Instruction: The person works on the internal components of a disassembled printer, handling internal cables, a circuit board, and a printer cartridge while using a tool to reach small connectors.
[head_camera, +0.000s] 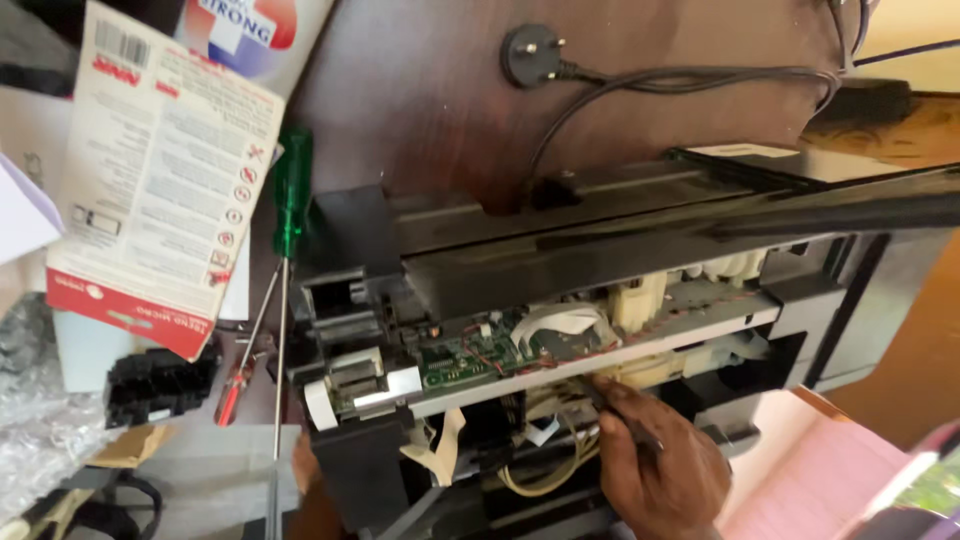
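A black printer (640, 240) with its cover off lies on a dark brown table (420, 90). A green circuit board (462, 358), white ribbon cables (560, 322) and a grey metal rail (600, 362) show inside. My right hand (655, 465) reaches into the open front under the rail, fingers closed on a thin dark tool (605, 402) whose tip points into the wiring. My left hand (305, 462) is mostly hidden behind the printer's lower left corner and seems to steady it; its fingers cannot be seen.
A green-handled screwdriver (291, 190) and a small red-handled screwdriver (232, 392) lie left of the printer. A red and white printed card (160, 180), a black plastic part (155, 385) and bubble wrap (30, 420) are further left. A black plug (530, 55) with cable lies behind.
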